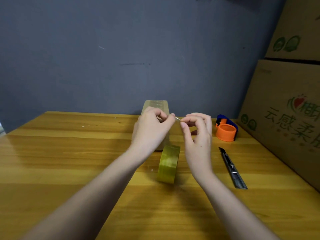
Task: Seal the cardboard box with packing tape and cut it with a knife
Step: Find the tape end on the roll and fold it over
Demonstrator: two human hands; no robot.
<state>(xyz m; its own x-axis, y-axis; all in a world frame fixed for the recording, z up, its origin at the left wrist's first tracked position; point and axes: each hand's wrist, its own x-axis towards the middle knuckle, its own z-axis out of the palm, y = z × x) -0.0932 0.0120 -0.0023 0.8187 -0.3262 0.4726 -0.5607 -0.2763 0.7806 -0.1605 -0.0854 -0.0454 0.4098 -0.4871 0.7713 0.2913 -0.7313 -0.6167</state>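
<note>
Now both hands' fingers pinch tape strip — left hand, right hand — stacked carton reads "云感柔"

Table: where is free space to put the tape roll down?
Free: the table left of the left hand, and the near edge. Crowded: the right side, with the knife, orange dispenser and big boxes.

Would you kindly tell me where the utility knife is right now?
The utility knife lies on the wooden table, right of the right hand, just in front of the orange dispenser.
</note>
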